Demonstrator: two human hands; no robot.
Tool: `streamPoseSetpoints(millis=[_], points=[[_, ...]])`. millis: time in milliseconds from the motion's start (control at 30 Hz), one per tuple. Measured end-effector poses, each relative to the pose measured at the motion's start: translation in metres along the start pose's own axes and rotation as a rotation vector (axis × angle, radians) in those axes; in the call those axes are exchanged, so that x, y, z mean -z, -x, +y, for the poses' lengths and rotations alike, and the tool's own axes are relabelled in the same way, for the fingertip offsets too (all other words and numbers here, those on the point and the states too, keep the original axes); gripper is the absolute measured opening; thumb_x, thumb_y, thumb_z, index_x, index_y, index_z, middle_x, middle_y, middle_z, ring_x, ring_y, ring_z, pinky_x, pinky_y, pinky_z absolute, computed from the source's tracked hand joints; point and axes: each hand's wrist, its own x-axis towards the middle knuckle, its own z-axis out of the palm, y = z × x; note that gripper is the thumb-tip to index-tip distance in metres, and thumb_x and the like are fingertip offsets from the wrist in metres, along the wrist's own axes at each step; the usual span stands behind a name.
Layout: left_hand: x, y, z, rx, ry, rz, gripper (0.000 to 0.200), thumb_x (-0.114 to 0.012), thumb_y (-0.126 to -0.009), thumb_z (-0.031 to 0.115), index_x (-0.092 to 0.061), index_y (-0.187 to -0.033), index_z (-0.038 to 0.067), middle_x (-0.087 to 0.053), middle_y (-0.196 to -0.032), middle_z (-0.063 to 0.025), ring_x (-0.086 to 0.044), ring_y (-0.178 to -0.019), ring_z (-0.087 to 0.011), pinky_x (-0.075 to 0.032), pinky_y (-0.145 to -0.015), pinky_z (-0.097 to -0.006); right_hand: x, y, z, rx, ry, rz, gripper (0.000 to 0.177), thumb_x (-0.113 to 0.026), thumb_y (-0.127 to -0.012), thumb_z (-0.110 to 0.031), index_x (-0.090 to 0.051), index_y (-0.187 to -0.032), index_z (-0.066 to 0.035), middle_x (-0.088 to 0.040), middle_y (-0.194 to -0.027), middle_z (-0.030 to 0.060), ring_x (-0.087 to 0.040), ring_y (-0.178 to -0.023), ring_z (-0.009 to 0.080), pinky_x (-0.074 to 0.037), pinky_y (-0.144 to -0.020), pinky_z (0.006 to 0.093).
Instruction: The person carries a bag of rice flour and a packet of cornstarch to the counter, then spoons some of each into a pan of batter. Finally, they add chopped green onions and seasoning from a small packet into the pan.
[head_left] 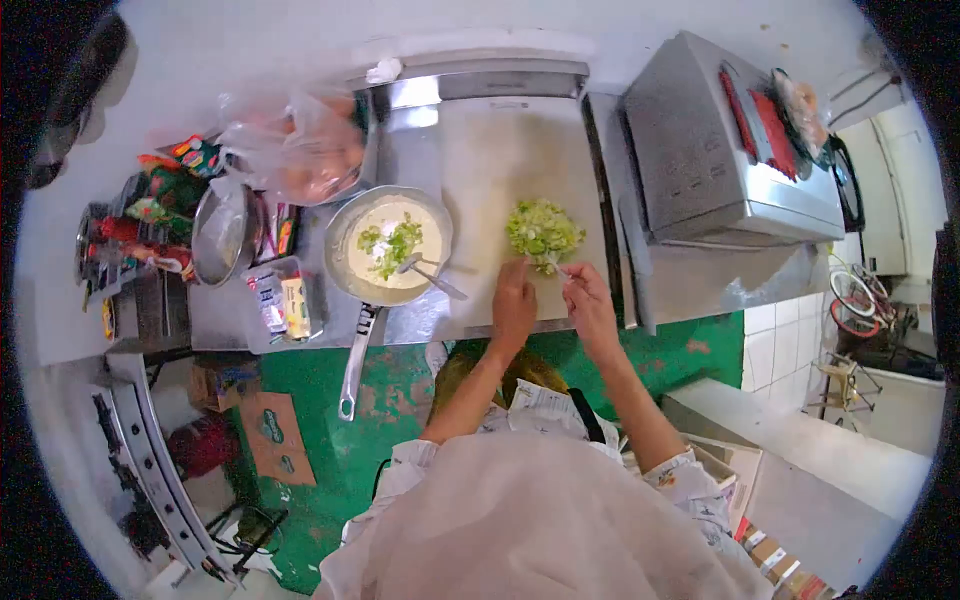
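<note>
A pile of chopped green leafy vegetable (pixel 545 232) lies on the white cutting board (pixel 475 190). My left hand (pixel 515 302) is at the pile's near left edge, fingers drawn together; what they hold, if anything, is hidden. My right hand (pixel 590 300) is closed beside the pile's near right edge, around something thin and shiny, too small to name. Left of the board stands a long-handled pan (pixel 335 240) of pale creamy mixture, topped with chopped greens. A metal spoon (pixel 440 280) rests in it, its handle over the near rim.
A plastic bag (pixel 300 150) of orange-brown contents sits in a container behind the pan. A metal bowl (pixel 222 245) and a plastic tub (pixel 285 305) of packets stand left. A metal appliance (pixel 715 150) is at right. The pan handle (pixel 357 365) overhangs the counter's front edge.
</note>
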Motion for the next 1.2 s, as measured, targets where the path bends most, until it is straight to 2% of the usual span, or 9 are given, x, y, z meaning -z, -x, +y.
streamPoseSetpoints(millis=[100, 267, 367, 500, 667, 733, 800, 1000, 1200], points=[[0.003, 0.006, 0.003, 0.112, 0.061, -0.038, 0.041, -0.051, -0.078, 0.002, -0.048, -0.119, 0.000, -0.051, -0.115, -0.0222, -0.049, -0.106, -0.0405, -0.041, -0.090, -0.0442, -0.032, -0.023, -0.026, 0.118, 0.098, -0.145, 0.017, -0.051, -0.089, -0.015, -0.053, -0.103, -0.006, -0.044, -0.063, -0.0017, -0.041, -0.052, 0.0075, -0.034, -0.048, 0.0202], [-0.001, 0.019, 0.001, 0.063, 0.063, -0.029, 0.038, -0.054, -0.081, 0.013, -0.048, -0.117, 0.002, -0.051, -0.117, -0.0218, -0.048, -0.107, -0.0410, -0.039, -0.090, -0.0465, -0.107, -0.051, -0.042, 1.020, 0.817, -0.104, 0.025, -0.045, -0.084, -0.008, -0.051, -0.108, -0.003, -0.058, -0.085, 0.0157, -0.059, -0.081, 0.0334, -0.049, -0.068, 0.0385], [0.001, 0.024, 0.000, -0.110, -0.001, 0.069, 0.039, -0.055, -0.081, 0.016, -0.047, -0.117, 0.001, -0.051, -0.118, -0.0208, -0.046, -0.110, -0.0399, -0.038, -0.091, -0.0462, -0.120, -0.055, -0.070, 0.847, 1.258, -0.447, 0.031, -0.042, -0.083, -0.008, -0.050, -0.113, -0.003, -0.059, -0.095, 0.0154, -0.059, -0.089, 0.0319, -0.049, -0.072, 0.0406], [0.016, 0.029, 0.008, 0.014, 0.182, -0.073, 0.041, -0.053, -0.079, 0.009, -0.046, -0.118, -0.002, -0.050, -0.118, -0.0200, -0.045, -0.112, -0.0384, -0.038, -0.094, -0.0433, -0.102, -0.066, -0.034, 1.042, 1.102, -0.234, 0.024, -0.044, -0.084, -0.007, -0.052, -0.107, -0.004, -0.059, -0.091, 0.0158, -0.059, -0.083, 0.0321, -0.049, -0.070, 0.0387], [0.009, 0.021, -0.011, 0.090, 0.083, -0.036, 0.043, -0.049, -0.077, 0.001, -0.047, -0.119, -0.001, -0.051, -0.114, -0.0210, -0.047, -0.111, -0.0375, -0.038, -0.095, -0.0410, -0.026, -0.032, -0.041, -0.042, -0.040, -0.089, 0.014, -0.048, -0.088, -0.011, -0.055, -0.099, -0.007, -0.048, -0.073, 0.0008, -0.049, -0.064, 0.0102, -0.039, -0.054, 0.0244], [0.018, 0.012, -0.004, 0.116, 0.092, -0.061, 0.043, -0.049, -0.075, -0.003, -0.051, -0.117, 0.001, -0.051, -0.113, -0.0208, -0.050, -0.106, -0.0366, -0.041, -0.092, -0.0410, 0.020, -0.023, 0.000, -0.005, 0.059, 0.114, 0.020, -0.050, -0.089, -0.020, -0.057, -0.102, -0.007, -0.059, -0.086, 0.0097, -0.057, -0.075, 0.0262, -0.045, -0.068, 0.0379], [0.024, 0.008, 0.008, 0.161, 0.109, -0.056, 0.044, -0.047, -0.076, -0.005, -0.052, -0.118, 0.004, -0.054, -0.113, -0.0202, -0.051, -0.107, -0.0365, -0.041, -0.092, -0.0418, 0.045, -0.013, 0.054, 0.237, 0.289, 0.368, 0.016, -0.049, -0.089, -0.012, -0.055, -0.102, -0.005, -0.051, -0.078, 0.0028, -0.048, -0.069, 0.0110, -0.038, -0.061, 0.0231], [0.011, 0.002, 0.012, 0.142, 0.095, -0.017, 0.047, -0.048, -0.074, -0.008, -0.054, -0.118, 0.007, -0.058, -0.113, -0.0174, -0.055, -0.105, -0.0353, -0.044, -0.091, -0.0412, 0.037, 0.022, 0.087, 0.410, 0.771, 0.488, 0.024, -0.045, -0.091, -0.011, -0.050, -0.113, -0.001, -0.055, -0.106, 0.0202, -0.055, -0.089, 0.0374, -0.044, -0.081, 0.0424], [0.005, 0.006, 0.018, 0.090, 0.020, -0.027, 0.043, -0.050, -0.074, -0.005, -0.054, -0.115, 0.005, -0.058, -0.104, -0.0161, -0.056, -0.097, -0.0348, -0.046, -0.084, -0.0401, 0.032, 0.010, 0.079, 0.316, 1.113, 0.375, 0.045, -0.048, -0.084, -0.003, -0.043, -0.129, -0.004, -0.052, -0.095, 0.0188, -0.056, -0.082, 0.0363, -0.048, -0.068, 0.0426]])
